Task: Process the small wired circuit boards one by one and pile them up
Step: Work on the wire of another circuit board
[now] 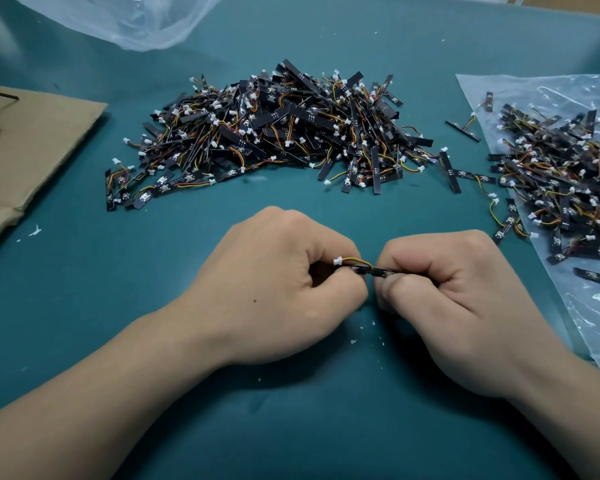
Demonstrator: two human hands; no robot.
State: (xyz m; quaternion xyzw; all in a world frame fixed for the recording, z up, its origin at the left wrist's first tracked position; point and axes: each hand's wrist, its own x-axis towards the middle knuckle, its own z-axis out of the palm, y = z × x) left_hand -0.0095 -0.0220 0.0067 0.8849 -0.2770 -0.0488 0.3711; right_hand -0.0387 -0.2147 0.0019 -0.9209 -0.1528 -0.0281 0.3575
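Both hands grip one small black circuit board (378, 270) low over the teal mat, just in front of me. My left hand (278, 282) pinches its left end, where a yellow wire loops up to a white connector (337, 261). My right hand (440, 292) pinches the right end, and my curled fingers hide most of the board. A big heap of black wired boards (274, 133) lies across the middle of the mat beyond my hands. A second heap of boards (555, 181) rests on a clear plastic bag at the right.
Flattened cardboard (32, 150) lies at the left edge. A clear plastic bag (125, 19) sits at the far left and another (596, 306) spreads along the right. A few loose boards (463, 130) lie between the two heaps. White scraps dot the teal mat (153, 271).
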